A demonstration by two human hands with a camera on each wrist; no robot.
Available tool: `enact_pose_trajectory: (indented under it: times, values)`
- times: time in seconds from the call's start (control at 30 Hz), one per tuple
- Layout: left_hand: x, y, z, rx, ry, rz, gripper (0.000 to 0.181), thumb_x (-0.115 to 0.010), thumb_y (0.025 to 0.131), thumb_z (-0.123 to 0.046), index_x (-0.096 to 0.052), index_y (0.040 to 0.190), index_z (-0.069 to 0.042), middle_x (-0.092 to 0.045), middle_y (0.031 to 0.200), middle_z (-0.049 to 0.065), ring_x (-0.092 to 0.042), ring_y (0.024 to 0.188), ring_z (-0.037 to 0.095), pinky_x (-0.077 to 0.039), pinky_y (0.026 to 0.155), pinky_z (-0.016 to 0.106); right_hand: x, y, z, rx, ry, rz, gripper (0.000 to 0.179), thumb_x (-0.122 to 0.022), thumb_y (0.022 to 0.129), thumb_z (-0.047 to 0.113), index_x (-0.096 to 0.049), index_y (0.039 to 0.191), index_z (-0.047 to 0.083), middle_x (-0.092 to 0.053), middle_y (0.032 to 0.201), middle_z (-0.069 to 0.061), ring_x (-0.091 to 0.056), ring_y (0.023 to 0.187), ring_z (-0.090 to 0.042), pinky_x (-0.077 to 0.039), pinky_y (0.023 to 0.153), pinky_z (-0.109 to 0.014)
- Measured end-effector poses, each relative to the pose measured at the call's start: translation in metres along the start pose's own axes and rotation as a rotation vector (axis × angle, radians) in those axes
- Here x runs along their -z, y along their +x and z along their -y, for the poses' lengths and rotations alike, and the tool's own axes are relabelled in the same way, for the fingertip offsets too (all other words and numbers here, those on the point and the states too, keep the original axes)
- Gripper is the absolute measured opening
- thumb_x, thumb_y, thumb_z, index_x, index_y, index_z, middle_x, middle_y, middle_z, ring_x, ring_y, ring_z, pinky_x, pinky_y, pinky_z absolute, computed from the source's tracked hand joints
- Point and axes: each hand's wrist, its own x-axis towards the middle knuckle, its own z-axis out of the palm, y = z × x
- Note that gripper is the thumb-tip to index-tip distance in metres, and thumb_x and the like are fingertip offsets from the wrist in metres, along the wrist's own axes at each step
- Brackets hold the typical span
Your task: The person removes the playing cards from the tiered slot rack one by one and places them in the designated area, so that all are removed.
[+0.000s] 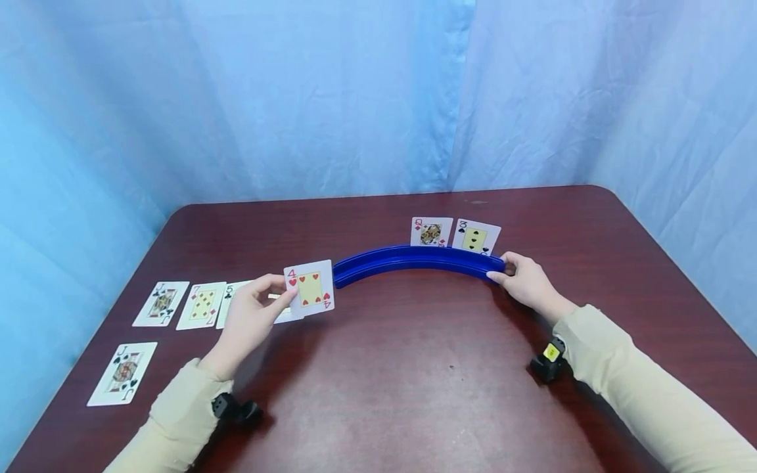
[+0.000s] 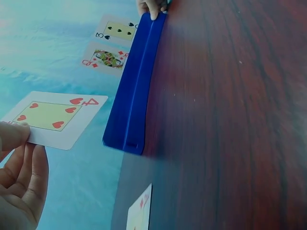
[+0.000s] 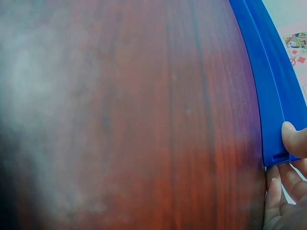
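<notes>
My left hand [image 1: 251, 315] pinches a four of hearts [image 1: 309, 288] between thumb and fingers, face toward me, just left of a curved blue card holder [image 1: 414, 257]. In the left wrist view the four of hearts [image 2: 57, 120] is apart from the holder [image 2: 134, 91]. My right hand [image 1: 526, 281] grips the holder's right end, thumb on the front, as the right wrist view shows with the thumb [image 3: 295, 139] on the blue plastic. A queen of diamonds [image 1: 431, 232] and a three of spades [image 1: 475, 237] stand upright in the holder's right half.
Face up on the dark wooden table [image 1: 402, 394] lie a jack of clubs [image 1: 161, 304], a seven of diamonds [image 1: 201, 306] and a five of clubs [image 1: 227, 305], partly behind my left hand. A jack of spades [image 1: 123, 373] lies nearer. Blue curtains [image 1: 331, 98] surround the table.
</notes>
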Motion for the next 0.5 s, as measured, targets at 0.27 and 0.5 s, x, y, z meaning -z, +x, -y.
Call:
enact_pose_trajectory:
  times: [0.27, 0.5]
  values:
    - [0.024, -0.017, 0.009, -0.042, 0.125, -0.035, 0.013, -0.070, 0.084, -0.008, -0.069, 0.095, -0.001, -0.068, 0.081, 0.011, -0.055, 0.072, -0.006, -0.046, 0.066, 0.009, 0.000, 0.000, 0.000, -0.001, 0.004, -0.001, 0.019, -0.061, 0.092, 0.018, -0.052, 0.093, 0.001, -0.059, 0.078, -0.011, -0.051, 0.072, -0.024, -0.037, 0.065, -0.031]
    - [0.045, -0.031, 0.016, -0.006, 0.204, -0.071, 0.020, -0.072, 0.082, -0.008, -0.069, 0.101, 0.000, -0.069, 0.086, 0.014, -0.053, 0.074, -0.012, -0.045, 0.067, 0.005, -0.002, 0.001, -0.002, 0.000, 0.009, -0.001, 0.019, -0.061, 0.092, 0.018, -0.052, 0.094, 0.001, -0.063, 0.086, -0.016, -0.053, 0.076, -0.026, -0.038, 0.067, -0.032]
